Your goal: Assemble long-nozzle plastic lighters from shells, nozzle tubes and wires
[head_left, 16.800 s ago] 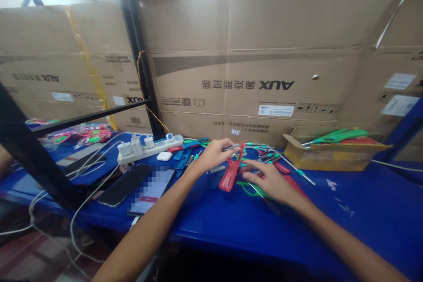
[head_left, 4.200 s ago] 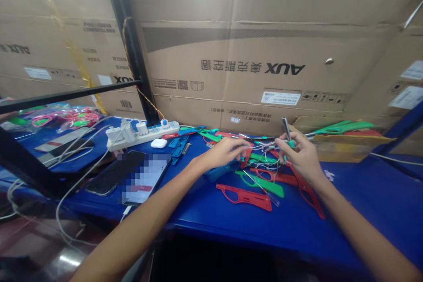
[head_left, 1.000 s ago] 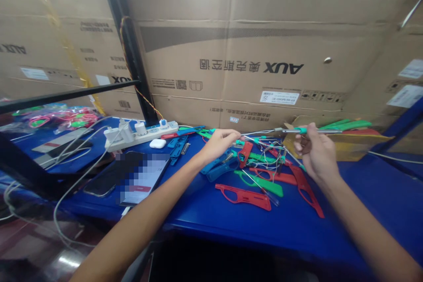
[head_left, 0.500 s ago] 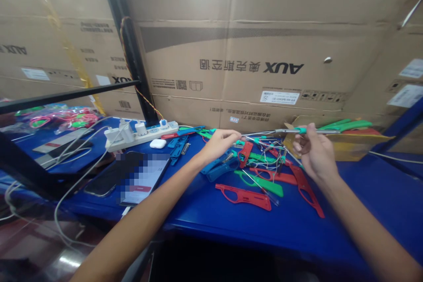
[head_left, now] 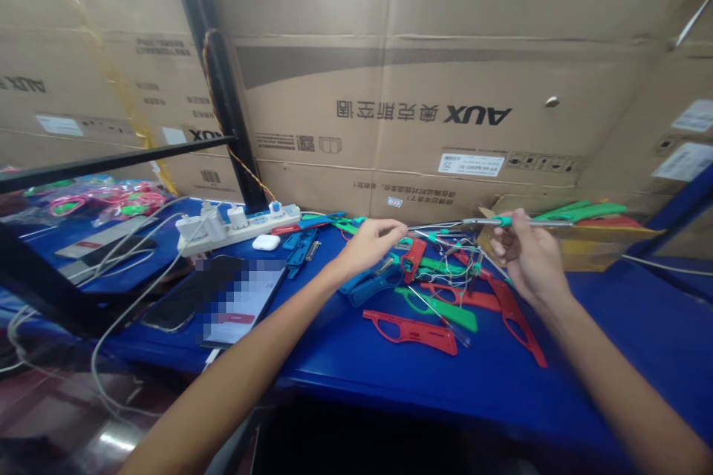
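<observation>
My right hand (head_left: 535,260) pinches a slim metal tube (head_left: 482,222) by its teal collar, holding it level above the table. A thin rod or wire (head_left: 431,226) runs from the tube's left end toward my left hand (head_left: 376,243). The thumb and fingertips of that hand are pressed together on its far end. Beneath and between the hands lies a heap of lighter parts: a blue casing (head_left: 370,286), a green casing (head_left: 443,309), a red casing (head_left: 417,332) and tangled white wires (head_left: 454,271). Another red casing (head_left: 518,320) lies below my right hand.
A cardboard box (head_left: 596,245) holding green and red casings stands at the back right. On the left are a white power strip (head_left: 250,226), a white earbud case (head_left: 266,243) and two phones, one a dark phone (head_left: 183,300). Large cartons (head_left: 423,74) wall off the back.
My right hand and the metal tube have shifted very slightly left. My left hand keeps its place, and the parts on the table have not moved.
</observation>
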{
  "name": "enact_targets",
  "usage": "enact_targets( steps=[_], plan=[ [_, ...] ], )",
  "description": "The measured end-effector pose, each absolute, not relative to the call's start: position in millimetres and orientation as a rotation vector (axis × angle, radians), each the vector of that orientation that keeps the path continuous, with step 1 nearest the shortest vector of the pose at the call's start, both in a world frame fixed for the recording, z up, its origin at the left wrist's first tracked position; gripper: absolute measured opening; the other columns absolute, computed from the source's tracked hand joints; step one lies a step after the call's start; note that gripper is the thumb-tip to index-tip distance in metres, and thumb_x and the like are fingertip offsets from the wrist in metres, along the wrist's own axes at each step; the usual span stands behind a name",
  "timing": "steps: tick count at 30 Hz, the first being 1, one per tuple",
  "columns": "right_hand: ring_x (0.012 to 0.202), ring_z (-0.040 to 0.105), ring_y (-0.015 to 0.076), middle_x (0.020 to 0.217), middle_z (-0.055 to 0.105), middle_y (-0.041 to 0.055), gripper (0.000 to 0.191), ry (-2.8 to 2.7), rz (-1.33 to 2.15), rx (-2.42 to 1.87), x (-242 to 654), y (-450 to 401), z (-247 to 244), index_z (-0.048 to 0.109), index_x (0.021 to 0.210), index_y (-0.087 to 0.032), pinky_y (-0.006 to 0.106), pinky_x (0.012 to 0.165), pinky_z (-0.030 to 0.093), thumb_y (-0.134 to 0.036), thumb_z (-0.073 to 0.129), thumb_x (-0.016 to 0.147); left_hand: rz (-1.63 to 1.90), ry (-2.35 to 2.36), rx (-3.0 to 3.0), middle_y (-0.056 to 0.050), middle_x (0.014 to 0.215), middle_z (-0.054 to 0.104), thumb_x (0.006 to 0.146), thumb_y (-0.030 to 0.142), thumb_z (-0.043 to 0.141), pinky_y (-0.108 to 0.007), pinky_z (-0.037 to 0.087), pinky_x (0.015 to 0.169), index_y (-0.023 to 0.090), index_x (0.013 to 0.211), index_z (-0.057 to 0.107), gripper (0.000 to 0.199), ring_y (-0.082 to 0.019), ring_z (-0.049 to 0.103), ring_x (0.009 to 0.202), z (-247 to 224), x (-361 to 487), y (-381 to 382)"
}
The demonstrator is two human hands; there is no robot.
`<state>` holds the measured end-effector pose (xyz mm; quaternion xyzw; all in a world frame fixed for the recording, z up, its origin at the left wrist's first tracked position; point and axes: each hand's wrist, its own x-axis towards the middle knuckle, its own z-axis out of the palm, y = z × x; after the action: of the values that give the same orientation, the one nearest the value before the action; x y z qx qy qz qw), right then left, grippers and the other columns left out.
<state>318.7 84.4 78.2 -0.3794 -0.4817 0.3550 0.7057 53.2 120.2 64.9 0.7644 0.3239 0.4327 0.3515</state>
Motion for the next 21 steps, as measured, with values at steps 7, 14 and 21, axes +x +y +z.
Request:
enact_targets(
  steps=[7,14,21],
  plan=[
    [0.042,0.048,0.008,0.059,0.056,-0.0036,0.048,-1.038,0.88,-0.876,318,84,76,0.065,0.074,-0.021,0.021,0.03,0.033,-0.062,0.088,0.062,1.061,0.795,2.06,0.001,0.072,0.056,0.097,0.05,0.05,-0.025,0.034,0.058,0.015,0.089,0.072,0.042,-0.013,0.044,0.063,64,56,117],
    [0.044,0.053,0.0086,0.069,0.064,-0.0018,0.045,-1.171,0.976,-0.887,311,83,68,0.072,0.087,-0.02,0.019,0.031,0.038,-0.056,0.087,0.066,1.046,0.721,2.164,-0.001,0.082,0.064,0.101,0.041,0.045,-0.027,0.043,0.072,0.016,0.085,0.07,0.039,-0.017,0.056,0.078,64,59,116],
    [0.046,0.057,0.0107,0.076,0.071,0.0032,0.039,-1.263,1.016,-0.871,309,80,68,0.074,0.088,-0.019,0.02,0.032,0.04,-0.053,0.084,0.071,1.104,0.701,2.307,-0.006,0.099,0.072,0.104,0.035,0.045,-0.028,0.045,0.082,0.016,0.103,0.074,0.034,-0.02,0.064,0.09,60,61,115]
  ],
)
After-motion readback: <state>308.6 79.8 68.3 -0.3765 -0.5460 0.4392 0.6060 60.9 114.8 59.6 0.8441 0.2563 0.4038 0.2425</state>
